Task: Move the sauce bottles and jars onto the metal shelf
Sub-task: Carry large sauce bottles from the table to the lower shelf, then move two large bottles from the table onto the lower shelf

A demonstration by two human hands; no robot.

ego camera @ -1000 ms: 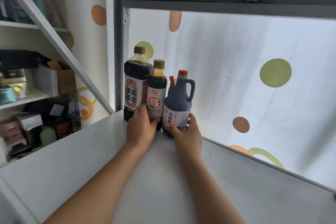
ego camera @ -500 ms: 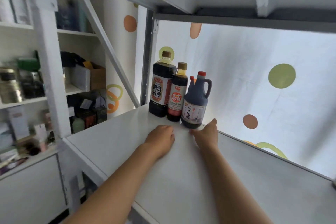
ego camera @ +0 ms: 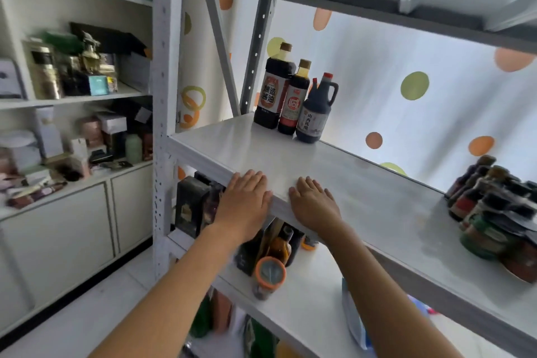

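Resting flat at the front lip of the metal shelf (ego camera: 363, 192), left hand (ego camera: 245, 200) and right hand (ego camera: 312, 202) lie with fingers straight, holding nothing. Well beyond the fingertips, three sauce bottles (ego camera: 293, 99) stand upright, bunched in the far corner, probably to leave room. Off to the right hand's side a blurred cluster of jars (ego camera: 494, 212) sits on the same shelf

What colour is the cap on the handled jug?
Red, on the handled jug; seen in the head view, the only one.
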